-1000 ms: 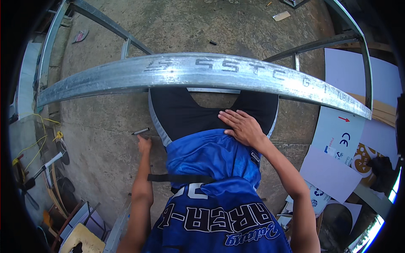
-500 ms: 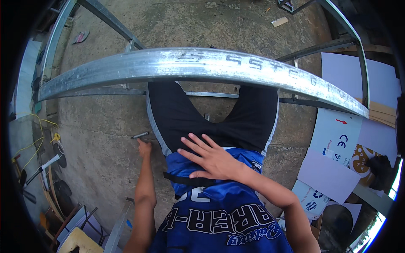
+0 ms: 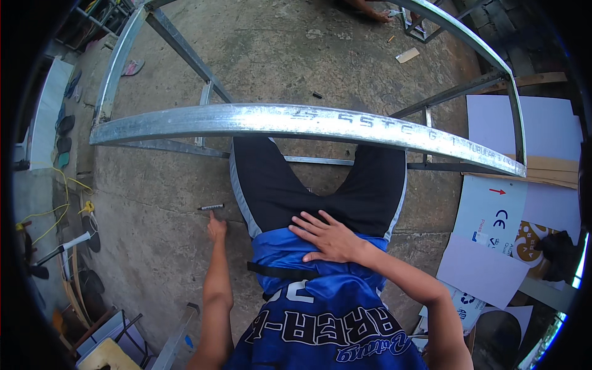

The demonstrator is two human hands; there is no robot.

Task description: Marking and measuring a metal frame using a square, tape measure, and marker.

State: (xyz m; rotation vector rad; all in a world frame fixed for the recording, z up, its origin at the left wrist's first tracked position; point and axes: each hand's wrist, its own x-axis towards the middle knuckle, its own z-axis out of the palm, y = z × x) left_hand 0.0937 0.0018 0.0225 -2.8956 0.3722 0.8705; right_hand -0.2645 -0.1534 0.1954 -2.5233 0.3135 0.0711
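A grey marker pen with dark ends lies on the concrete floor to the left of my legs. My left hand reaches down beside it, index finger stretched out with its tip at the pen's near side; the other fingers look curled and hold nothing. Spread flat on my lap, at the hem of the blue jersey, rests my right hand, open and empty. In front of me a silvery square-tube metal frame crosses above my thighs, its front bar hiding my knees.
A small black cylinder lies beyond the bar. Another person's hand is near a small metal frame at the far right. Flat boards and cardboard lie at right; a yellow cord and a hammer-like tool are at left.
The whole view has shifted, with the frame appearing lower. The marker lies at a slightly flatter angle, my left index finger still beside it. Another person's arm has come into view at the top.
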